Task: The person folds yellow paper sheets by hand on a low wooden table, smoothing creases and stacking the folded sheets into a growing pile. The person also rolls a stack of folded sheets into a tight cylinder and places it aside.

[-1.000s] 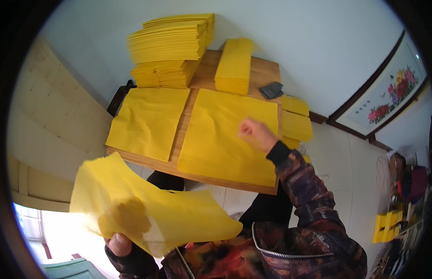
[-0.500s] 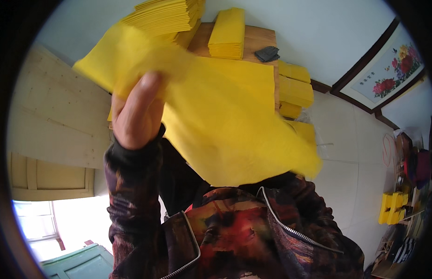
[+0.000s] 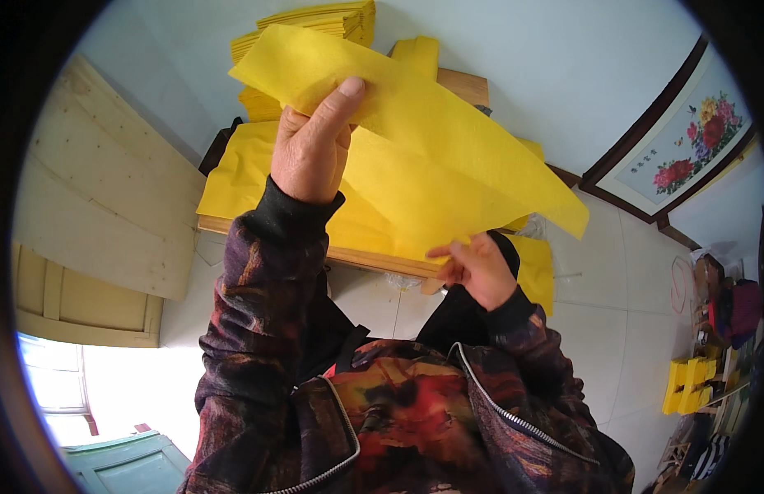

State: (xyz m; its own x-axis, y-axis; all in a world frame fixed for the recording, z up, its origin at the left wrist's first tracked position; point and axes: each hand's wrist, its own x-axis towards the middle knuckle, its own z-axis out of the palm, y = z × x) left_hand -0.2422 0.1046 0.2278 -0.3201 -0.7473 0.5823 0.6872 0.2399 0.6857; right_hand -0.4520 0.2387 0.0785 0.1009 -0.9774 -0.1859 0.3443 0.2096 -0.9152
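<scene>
My left hand (image 3: 316, 152) is raised over the table and pinches a yellow sheet of felt-like fabric (image 3: 448, 144) between thumb and fingers. The sheet slants from the upper left down to the right, with its far corner hanging free. Lower and to the right, near the table's front edge, my right hand (image 3: 477, 267) holds nothing visible; its fingers are apart, half bent and slightly blurred. More yellow fabric (image 3: 242, 173) lies flat across the table beneath, partly covered by the raised sheet and my left arm.
A stack of folded yellow pieces (image 3: 349, 20) stands at the table's back left, another yellow pile (image 3: 419, 53) beside it. The wooden table edge (image 3: 357, 259) runs before me. A plywood panel (image 3: 110, 181) leans at left; a framed flower picture (image 3: 687, 140) is at right.
My left hand has moved right with the sheet, which has swung up and away from my body. My right hand, hidden before, now shows below the sheet.
</scene>
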